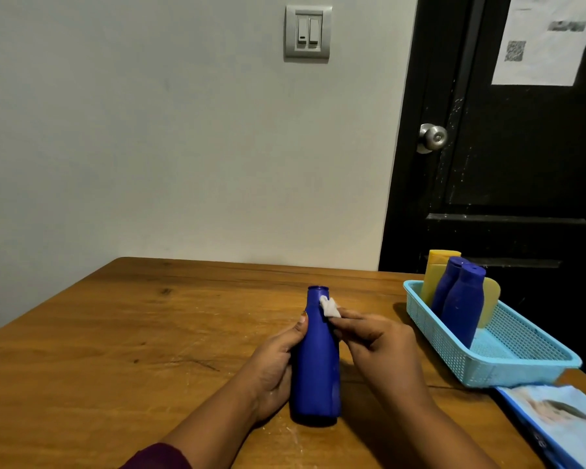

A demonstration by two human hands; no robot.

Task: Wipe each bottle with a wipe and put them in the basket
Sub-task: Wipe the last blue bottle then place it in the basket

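An open-topped blue bottle (315, 360) stood upright at the desk's (115, 333) near middle.
It was smooth, matte plastic. The left hand (278, 360) curled round its body, and the right hand (376, 340) pinched a small white wipe (329, 308) against its neck. The perforated turquoise basket (437, 340) sat at the right edge, and wood grain spread leftward.

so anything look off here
The bottle being wiped seems to have no cap: its top shows an open rim, while the blue bottles in the basket are capped. Nothing looks spilled.
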